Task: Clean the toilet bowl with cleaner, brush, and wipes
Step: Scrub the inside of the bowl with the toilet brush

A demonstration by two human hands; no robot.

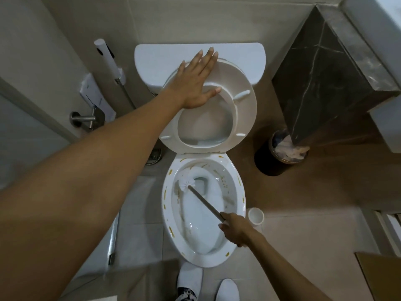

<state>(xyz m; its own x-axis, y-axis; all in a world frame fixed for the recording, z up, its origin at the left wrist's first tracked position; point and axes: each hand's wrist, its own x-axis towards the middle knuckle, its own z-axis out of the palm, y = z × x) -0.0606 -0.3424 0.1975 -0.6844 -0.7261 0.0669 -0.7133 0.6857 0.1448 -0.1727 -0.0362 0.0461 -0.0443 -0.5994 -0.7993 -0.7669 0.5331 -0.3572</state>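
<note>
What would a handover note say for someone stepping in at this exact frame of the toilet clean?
Left hand: open, flat against the raised seat, holding it up against the tank.
Right hand: grips the brush handle; the brush head is against the bowl's inner wall on the left, far side.
Bowl: yellow-brown smears show on the rim and inner walls; white foam lies inside.
Brush holder: on the floor beside the bowl.
Done: cleaner seems applied, scrubbing under way.
Left: finish scrubbing the stains, then wipe. No wipes or cleaner bottle in view.
</note>
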